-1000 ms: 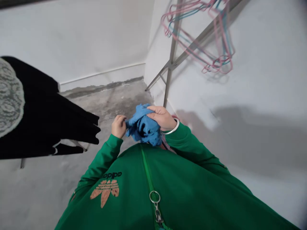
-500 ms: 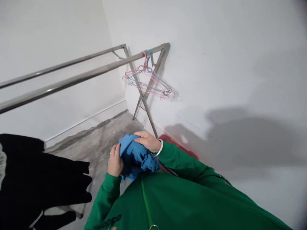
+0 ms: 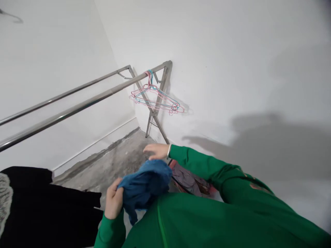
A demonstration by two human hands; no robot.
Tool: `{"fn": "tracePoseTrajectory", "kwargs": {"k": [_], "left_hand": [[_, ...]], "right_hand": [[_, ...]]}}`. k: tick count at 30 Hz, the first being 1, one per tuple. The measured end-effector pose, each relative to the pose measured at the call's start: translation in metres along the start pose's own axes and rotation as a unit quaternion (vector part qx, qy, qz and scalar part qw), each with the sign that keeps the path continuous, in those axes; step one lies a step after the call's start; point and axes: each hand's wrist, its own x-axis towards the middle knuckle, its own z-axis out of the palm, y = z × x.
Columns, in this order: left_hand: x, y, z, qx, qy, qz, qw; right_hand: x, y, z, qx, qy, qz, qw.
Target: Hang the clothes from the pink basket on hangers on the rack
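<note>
A crumpled blue garment [image 3: 147, 182] hangs in front of my body. My left hand [image 3: 113, 199] is closed on its left edge, the thumb lying over the cloth. My right hand [image 3: 156, 151], with a pale bangle at the wrist, is just above the garment's upper edge. Its fingers stretch out to the left and are slightly blurred; whether they still touch the cloth is unclear. Folds hide the garment's exact kind.
Several pink and blue hangers [image 3: 155, 98] hang at the far end of a metal drying rack [image 3: 98, 98] by the wall. Black clothing [image 3: 51, 210] is at lower left. Greyish-purple cloth [image 3: 187, 177] lies below my right arm. The concrete floor [image 3: 113, 162] shows beyond.
My right hand has come off the blue garment's top edge, fingers now straightened. My left hand has moved left and down, holding the garment, which is spread out more. The view has shifted.
</note>
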Motion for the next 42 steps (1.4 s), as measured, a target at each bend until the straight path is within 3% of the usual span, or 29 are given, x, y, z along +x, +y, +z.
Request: {"fn": "tracePoseTrajectory", "kwargs": {"k": [2,4,6,9,12,18,21,24,27,31,34,37,39,42], "left_hand": [[-0.006,0.008,0.005,0.029,-0.027,0.006,0.999],[-0.011,0.013,0.008,0.053,-0.023,0.013,0.998],[-0.016,0.017,0.011,0.061,-0.007,0.022,0.998],[-0.024,0.019,0.014,0.063,0.021,0.021,0.998],[-0.03,0.021,0.016,0.064,0.042,0.01,0.997],[-0.037,0.019,0.014,0.066,0.063,-0.013,0.996],[-0.037,0.018,0.014,0.069,0.07,0.005,0.995],[-0.034,0.018,0.014,0.08,0.072,0.02,0.994],[-0.029,0.017,0.014,0.1,0.055,0.019,0.993],[-0.023,0.013,0.016,0.126,0.038,0.025,0.991],[-0.017,0.008,0.018,0.15,0.059,0.042,0.986],[-0.008,0.006,0.017,0.186,0.076,0.069,0.977],[-0.002,0.008,0.013,0.209,0.098,0.083,0.97],[0.007,0.012,0.006,0.245,0.123,0.095,0.957]], "right_hand": [[0.005,0.016,-0.036,-0.131,0.108,0.088,0.982],[0.007,0.033,-0.079,-0.256,0.211,0.206,0.921],[0.009,0.05,-0.117,-0.347,0.237,0.263,0.868],[0.012,0.074,-0.153,-0.405,0.237,0.293,0.833],[0.018,0.093,-0.164,-0.39,0.269,0.286,0.833],[0.026,0.115,-0.169,-0.283,0.398,0.223,0.844],[0.024,0.117,-0.174,-0.295,0.389,0.224,0.844],[0.022,0.113,-0.176,-0.317,0.364,0.276,0.831],[0.025,0.11,-0.172,-0.273,0.386,0.318,0.822],[0.029,0.105,-0.154,-0.155,0.458,0.263,0.835],[0.022,0.099,-0.127,-0.041,0.525,0.209,0.824],[0.005,0.087,-0.084,0.087,0.552,0.155,0.815],[-0.011,0.073,-0.048,0.199,0.502,0.12,0.834],[-0.035,0.044,0.002,0.357,0.34,0.101,0.864]]}}
